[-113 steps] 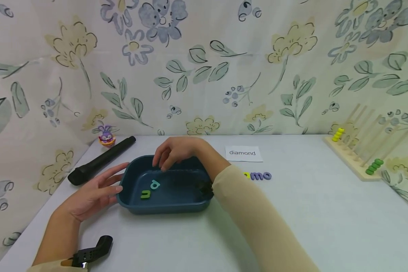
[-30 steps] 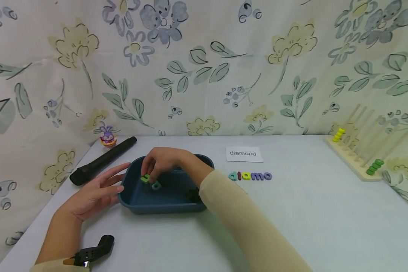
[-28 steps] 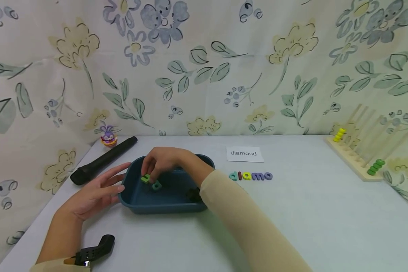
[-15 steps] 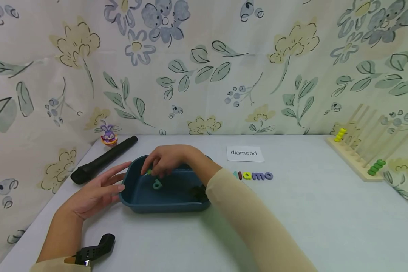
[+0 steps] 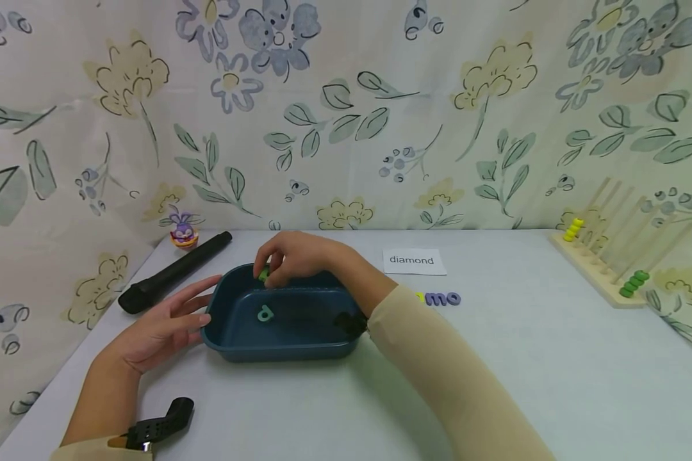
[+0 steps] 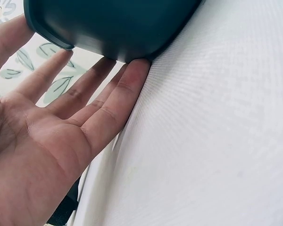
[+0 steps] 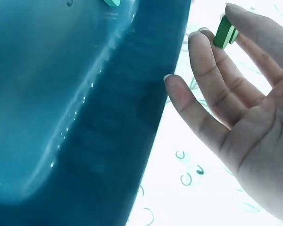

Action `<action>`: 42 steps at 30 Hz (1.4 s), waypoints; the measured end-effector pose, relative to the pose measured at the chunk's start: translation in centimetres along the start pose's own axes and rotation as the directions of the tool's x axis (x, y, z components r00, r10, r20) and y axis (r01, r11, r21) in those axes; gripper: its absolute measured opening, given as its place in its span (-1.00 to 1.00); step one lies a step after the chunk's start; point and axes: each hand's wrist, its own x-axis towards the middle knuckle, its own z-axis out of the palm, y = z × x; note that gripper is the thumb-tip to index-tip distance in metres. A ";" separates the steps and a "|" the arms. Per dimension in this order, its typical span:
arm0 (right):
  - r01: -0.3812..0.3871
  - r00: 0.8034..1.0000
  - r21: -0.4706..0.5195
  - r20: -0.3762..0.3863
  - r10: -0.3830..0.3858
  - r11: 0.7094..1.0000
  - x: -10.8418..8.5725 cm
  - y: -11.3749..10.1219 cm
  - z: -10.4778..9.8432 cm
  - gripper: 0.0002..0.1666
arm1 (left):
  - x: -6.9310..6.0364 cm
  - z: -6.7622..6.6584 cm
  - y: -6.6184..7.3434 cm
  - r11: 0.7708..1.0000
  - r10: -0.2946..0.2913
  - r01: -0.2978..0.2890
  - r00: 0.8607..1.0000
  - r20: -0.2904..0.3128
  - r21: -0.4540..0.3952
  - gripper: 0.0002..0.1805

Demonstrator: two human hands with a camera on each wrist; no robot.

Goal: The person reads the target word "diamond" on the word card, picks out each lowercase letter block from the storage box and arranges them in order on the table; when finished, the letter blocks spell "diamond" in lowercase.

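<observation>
A blue plastic bin (image 5: 288,353) stands on the table, left of centre in the head view. My left hand (image 5: 152,333) rests against its left side, fingers straight on the outer wall and thumb at the rim. Above the bin's far side, my right hand (image 5: 302,257) pinches a green toy letter (image 7: 224,33) between thumb and fingertips. On the bin's floor lies a teal letter d (image 5: 264,313). Right of the bin, a purple letter m (image 5: 436,299) and a purple letter o (image 5: 453,299) show in a row; my forearm hides the row's left part.
A white card (image 5: 414,261) printed "diamond" lies behind the letter row. A long black object (image 5: 175,272) and a small purple rabbit toy (image 5: 183,232) are at the back left. A wooden bead rack (image 5: 602,272) stands at the far right. A floral curtain (image 5: 346,128) hangs behind the table.
The green letter has come up off the bin floor in my right hand, which has risen toward the bin's far rim. The teal d has shifted slightly; my left hand stays put.
</observation>
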 end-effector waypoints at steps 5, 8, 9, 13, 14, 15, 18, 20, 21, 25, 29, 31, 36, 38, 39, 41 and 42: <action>-0.014 1.000 -0.019 -0.007 0.014 1.000 -0.9 -0.2 -0.4 -0.65 | -0.1 0.1 0.0 1.000 0.004 -0.004 1.000 -0.005 -0.005 -0.18; -0.026 1.000 -0.029 -0.013 0.025 0.999 -1.5 -0.2 -0.8 -0.65 | -0.1 0.2 0.1 1.000 0.007 -0.007 1.000 -0.009 -0.008 -0.18; -0.029 0.999 -0.029 -0.016 0.028 0.999 -1.7 -0.2 -0.9 -0.66 | -0.1 0.2 0.1 1.000 0.007 -0.007 1.000 -0.009 -0.009 -0.18; -0.024 0.999 -0.004 -0.029 0.024 1.000 -2.8 0.0 -1.4 -0.66 | -0.1 0.2 0.1 1.000 0.008 -0.008 1.000 -0.009 -0.016 -0.17; -0.022 0.999 0.007 -0.032 0.022 1.000 -3.1 0.1 -1.5 -0.66 | -0.1 0.2 0.1 1.000 0.008 -0.009 1.000 -0.009 -0.018 -0.17; -0.019 0.999 0.013 -0.035 0.019 1.000 -3.4 0.1 -1.6 -0.65 | -0.1 0.2 0.1 1.000 0.009 -0.009 1.000 -0.008 -0.018 -0.17; -0.014 0.999 0.037 -0.037 0.016 0.999 -4.3 0.3 -1.9 -0.63 | -0.1 0.1 0.1 1.000 0.011 -0.011 1.000 -0.007 -0.021 -0.16; -0.015 0.999 0.066 -0.034 0.017 0.998 -4.8 0.6 -2.0 -0.62 | -0.1 0.1 0.1 1.000 0.010 -0.010 1.000 -0.008 -0.019 -0.16; -0.015 0.999 0.076 -0.038 0.018 0.997 -5.1 0.7 -2.0 -0.62 | -0.1 0.1 0.1 1.000 0.011 -0.011 1.000 -0.006 -0.016 -0.16; -0.019 0.998 0.149 -0.051 0.027 0.989 -6.0 1.5 -1.8 -0.63 | 0.0 0.2 0.1 1.000 -0.003 0.003 1.000 -0.013 -0.013 -0.17; -0.021 0.997 0.201 -0.071 0.036 0.979 -7.1 2.1 -1.7 -0.65 | 0.1 0.4 0.1 1.000 -0.005 0.004 1.000 -0.008 -0.021 -0.17; -0.016 0.996 0.211 -0.083 0.035 0.977 -7.6 2.3 -1.8 -0.66 | 0.1 0.4 0.1 1.000 0.001 -0.001 1.000 -0.001 -0.024 -0.17; -0.015 0.994 0.183 -0.103 0.034 0.983 -9.0 2.8 -2.0 -0.61 | 0.2 0.4 0.0 1.000 0.002 -0.002 1.000 0.001 -0.024 -0.18; -0.030 0.992 0.163 -0.114 0.049 0.986 -9.5 2.9 -2.0 -0.60 | 0.2 0.3 0.0 1.000 0.000 0.000 1.000 0.000 -0.022 -0.18; -0.041 0.991 0.154 -0.123 0.060 0.987 -9.8 3.0 -2.0 -0.60 | 0.2 0.2 -0.1 1.000 0.000 0.000 1.000 0.000 -0.021 -0.17; -0.055 0.987 0.138 -0.142 0.075 0.989 -10.3 3.1 -1.9 -0.60 | 0.2 0.1 -0.1 1.000 -0.002 0.002 1.000 0.001 -0.019 -0.17; -0.062 0.985 0.134 -0.153 0.083 0.989 -10.5 3.2 -1.8 -0.60 | 0.2 0.1 -0.2 1.000 -0.002 0.002 1.000 -0.001 -0.018 -0.18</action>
